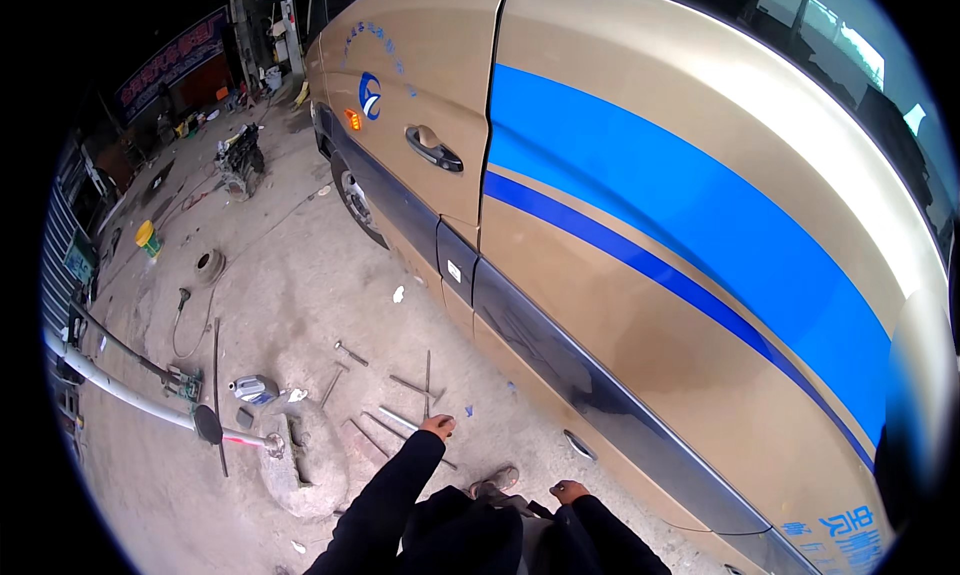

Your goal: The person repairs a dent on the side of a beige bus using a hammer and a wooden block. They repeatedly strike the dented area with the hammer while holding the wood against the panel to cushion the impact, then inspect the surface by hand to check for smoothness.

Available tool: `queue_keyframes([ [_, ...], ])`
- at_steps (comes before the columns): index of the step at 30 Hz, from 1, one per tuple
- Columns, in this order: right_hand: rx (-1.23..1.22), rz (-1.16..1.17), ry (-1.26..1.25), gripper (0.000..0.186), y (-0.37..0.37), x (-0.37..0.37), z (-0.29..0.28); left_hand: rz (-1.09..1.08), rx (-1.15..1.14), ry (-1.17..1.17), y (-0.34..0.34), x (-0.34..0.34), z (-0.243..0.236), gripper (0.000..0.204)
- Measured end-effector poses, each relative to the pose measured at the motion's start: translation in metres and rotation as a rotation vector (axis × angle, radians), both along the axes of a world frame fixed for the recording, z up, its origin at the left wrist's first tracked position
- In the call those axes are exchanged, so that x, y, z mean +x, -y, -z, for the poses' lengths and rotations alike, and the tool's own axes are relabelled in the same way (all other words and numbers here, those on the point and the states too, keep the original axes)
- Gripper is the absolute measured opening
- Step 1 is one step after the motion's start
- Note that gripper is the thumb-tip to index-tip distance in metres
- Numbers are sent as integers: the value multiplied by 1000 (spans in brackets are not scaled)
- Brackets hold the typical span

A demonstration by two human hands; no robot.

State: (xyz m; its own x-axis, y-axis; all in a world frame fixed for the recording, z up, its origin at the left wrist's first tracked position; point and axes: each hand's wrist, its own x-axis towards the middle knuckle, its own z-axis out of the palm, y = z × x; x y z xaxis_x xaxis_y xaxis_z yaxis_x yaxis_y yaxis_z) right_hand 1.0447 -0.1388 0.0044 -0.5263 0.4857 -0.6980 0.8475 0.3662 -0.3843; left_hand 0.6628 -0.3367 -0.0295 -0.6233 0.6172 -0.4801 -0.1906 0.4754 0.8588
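Note:
My left hand (438, 427) reaches out low in the middle of the view, fingers loosely bent and apart, with nothing visible in it. Beyond it on the concrete floor lie hammers (412, 385) and a thin dark rod (429, 367); the rod's near end runs behind the hand in the picture. A pale metal bar (398, 417) lies just left of it. My right hand (569, 491) is closed beside my body, near the van's lower side; whatever it may hold is hidden. The tan van (620, 295), striped blue, stands along my right with its doors shut.
On the left, a pale pole (130, 387) ends at a stone block (303, 465) with a slot. A grey jug (254, 389) lies beside the block. Farther off are a yellow bucket (147, 237), a round metal part (209, 265) and an engine (240, 162).

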Motion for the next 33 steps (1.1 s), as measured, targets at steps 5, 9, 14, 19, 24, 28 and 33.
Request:
queue_keyframes([
  [5,-27,-179,-48,49,20,-44,-12,-57,-201,102,126,31,23,41],
  [9,15,-303,-47,46,3,-53,24,472,-593,-222,242,72,54,43],
  [14,-49,-477,-40,46,3,-134,0,178,-453,-358,316,108,74,48],
  [19,-64,-574,-173,43,-15,-211,5,-497,-520,365,309,106,91,41],
  [24,-93,-529,-210,39,-61,-219,46,-293,-354,162,172,123,31,43],
  [28,-107,-678,-54,41,-56,-238,59,-383,-376,231,163,143,-14,43],
  [33,-190,-743,2,41,-32,-265,71,-560,-515,380,213,170,-3,43],
])
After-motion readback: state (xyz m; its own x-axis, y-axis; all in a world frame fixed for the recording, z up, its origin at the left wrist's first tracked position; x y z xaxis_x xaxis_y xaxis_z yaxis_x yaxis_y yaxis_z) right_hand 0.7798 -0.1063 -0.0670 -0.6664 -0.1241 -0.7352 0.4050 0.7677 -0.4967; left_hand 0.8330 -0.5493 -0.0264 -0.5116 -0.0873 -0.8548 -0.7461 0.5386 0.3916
